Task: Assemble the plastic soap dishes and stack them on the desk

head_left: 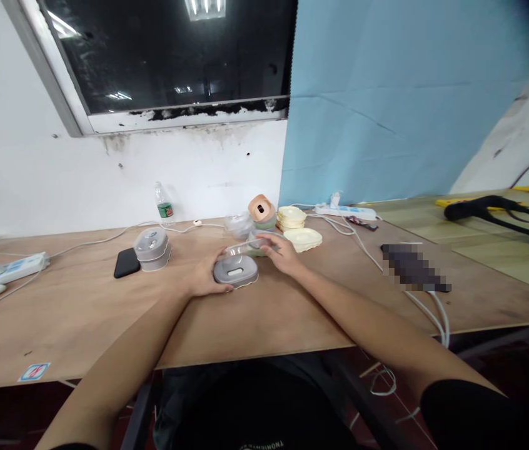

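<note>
My left hand (207, 275) is wrapped round the left side of a grey oval box (236, 270) that has a slot in its top. Just behind it, my right hand (283, 253) grips a clear plastic cover (251, 247) by its right end. The cover is tilted above the rear of the grey box, and its left end comes close to my left fingers. Whether cover and box touch, I cannot tell. Behind the cover, partly hidden, sits a pale green piece (257, 240). Near it are an orange-topped box (262, 209) and stacked cream trays (291, 217).
Stacked grey boxes (152, 249) stand at the left beside a black phone (127, 263). A water bottle (164, 205) leans near the wall. White cables run across the table (264, 325) from a power strip (346, 212). A dark blurred-out device (414, 267) lies on the right.
</note>
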### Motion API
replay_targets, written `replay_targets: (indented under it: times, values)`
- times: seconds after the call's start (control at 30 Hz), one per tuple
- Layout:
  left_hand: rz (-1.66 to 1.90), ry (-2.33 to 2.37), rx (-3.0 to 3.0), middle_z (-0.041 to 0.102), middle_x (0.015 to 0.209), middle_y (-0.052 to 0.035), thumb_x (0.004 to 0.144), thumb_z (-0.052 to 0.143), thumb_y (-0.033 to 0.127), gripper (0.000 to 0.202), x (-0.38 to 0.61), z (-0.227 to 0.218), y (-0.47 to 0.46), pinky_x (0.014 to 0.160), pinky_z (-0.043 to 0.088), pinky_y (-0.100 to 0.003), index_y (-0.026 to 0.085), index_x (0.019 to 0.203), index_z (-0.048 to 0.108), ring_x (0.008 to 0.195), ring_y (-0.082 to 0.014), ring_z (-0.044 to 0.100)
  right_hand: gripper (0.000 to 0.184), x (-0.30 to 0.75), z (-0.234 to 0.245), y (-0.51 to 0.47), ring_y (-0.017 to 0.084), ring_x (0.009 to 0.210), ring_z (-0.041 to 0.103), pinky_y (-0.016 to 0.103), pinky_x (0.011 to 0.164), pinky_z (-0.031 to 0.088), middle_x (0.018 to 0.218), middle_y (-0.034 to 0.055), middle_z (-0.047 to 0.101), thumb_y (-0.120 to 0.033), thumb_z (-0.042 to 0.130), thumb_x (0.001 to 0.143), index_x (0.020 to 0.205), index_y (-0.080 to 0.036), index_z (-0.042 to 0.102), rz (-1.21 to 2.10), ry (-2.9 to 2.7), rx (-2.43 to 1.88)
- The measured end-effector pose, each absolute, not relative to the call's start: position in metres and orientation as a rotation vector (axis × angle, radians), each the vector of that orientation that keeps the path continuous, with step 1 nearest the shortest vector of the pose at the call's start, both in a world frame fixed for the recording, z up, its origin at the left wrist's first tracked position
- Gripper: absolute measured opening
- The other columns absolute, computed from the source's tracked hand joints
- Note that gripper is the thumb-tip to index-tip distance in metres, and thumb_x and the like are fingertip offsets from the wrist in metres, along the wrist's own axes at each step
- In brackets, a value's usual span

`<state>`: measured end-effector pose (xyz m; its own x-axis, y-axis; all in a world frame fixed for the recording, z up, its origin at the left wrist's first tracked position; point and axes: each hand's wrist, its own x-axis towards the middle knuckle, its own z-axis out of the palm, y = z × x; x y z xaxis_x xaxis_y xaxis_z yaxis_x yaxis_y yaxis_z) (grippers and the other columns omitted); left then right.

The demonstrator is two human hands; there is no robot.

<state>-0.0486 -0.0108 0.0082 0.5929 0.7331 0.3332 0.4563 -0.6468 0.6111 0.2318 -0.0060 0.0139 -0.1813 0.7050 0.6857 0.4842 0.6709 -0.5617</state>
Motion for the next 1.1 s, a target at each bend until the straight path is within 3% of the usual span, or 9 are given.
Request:
replay_targets:
  times: [0.23, 0.5, 0.73, 0.87, 0.97, 1.1]
  values:
    - [0.623, 1.079, 2.435, 0.045, 0.142, -0.0158, 0.066, 0.073, 0.059, 0.1, -0.051, 0.013, -0.013, 0.105, 0.039, -0.054, 0.019, 0.146, 0.028, 0.127, -0.0351, 0.047, 0.04, 0.265, 0.012, 0.018, 0.025, 0.113, 0.057, 0.042, 0.095, 0.047, 0.124, 0.0091, 0.061, -0.045, 0.063, 0.082, 0.115, -0.022, 0.062, 0.111, -1.558, -0.976]
    - [0.587, 1.092, 2.495, 0.046, 0.143, -0.0128, 0.069, 0.068, 0.061, 0.089, -0.05, 0.02, -0.017, 0.106, 0.039, -0.051, 0.019, 0.142, 0.039, 0.127, -0.0352, 0.047, 0.038, 0.285, -0.009, 0.037, 0.026, 0.108, 0.059, 0.044, 0.091, 0.048, 0.116, 0.0095, 0.062, -0.039, 0.064, 0.08, 0.114, -0.021, 0.061, 0.119, -1.798, -1.159]
    - [0.563, 1.066, 2.513, 0.052, 0.136, -0.0122, 0.071, 0.067, 0.058, 0.082, -0.048, 0.027, -0.021, 0.101, 0.044, -0.047, 0.018, 0.138, 0.043, 0.12, -0.0329, 0.053, 0.034, 0.274, -0.001, 0.028, 0.025, 0.118, 0.054, 0.042, 0.102, 0.041, 0.127, 0.0085, 0.059, -0.043, 0.061, 0.085, 0.113, -0.024, 0.063, 0.008, -1.868, -1.023]
    - [0.556, 1.064, 2.509, 0.05, 0.137, -0.0139, 0.07, 0.067, 0.059, 0.084, -0.048, 0.023, -0.018, 0.102, 0.043, -0.045, 0.016, 0.138, 0.043, 0.121, -0.0325, 0.052, 0.036, 0.27, 0.009, 0.023, 0.024, 0.104, 0.061, 0.036, 0.09, 0.045, 0.115, 0.0088, 0.066, -0.047, 0.049, 0.092, 0.112, -0.022, 0.063, -0.169, -1.736, -1.15]
    - [0.579, 1.073, 2.495, 0.05, 0.137, -0.0132, 0.069, 0.068, 0.059, 0.084, -0.049, 0.02, -0.015, 0.102, 0.043, -0.046, 0.018, 0.137, 0.043, 0.12, -0.0327, 0.053, 0.038, 0.27, 0.018, 0.028, 0.023, 0.088, 0.063, 0.032, 0.076, 0.044, 0.097, 0.0093, 0.07, -0.047, 0.039, 0.095, 0.1, -0.02, 0.066, -0.258, -1.607, -1.35]
    - [0.594, 1.061, 2.473, 0.051, 0.137, -0.0118, 0.069, 0.067, 0.062, 0.083, -0.051, 0.019, -0.014, 0.1, 0.045, -0.046, 0.02, 0.137, 0.044, 0.119, -0.0331, 0.054, 0.046, 0.264, 0.041, 0.051, 0.024, 0.082, 0.06, 0.031, 0.07, 0.04, 0.085, 0.0104, 0.069, -0.048, 0.03, 0.096, 0.087, -0.018, 0.064, -0.271, -1.439, -1.504]
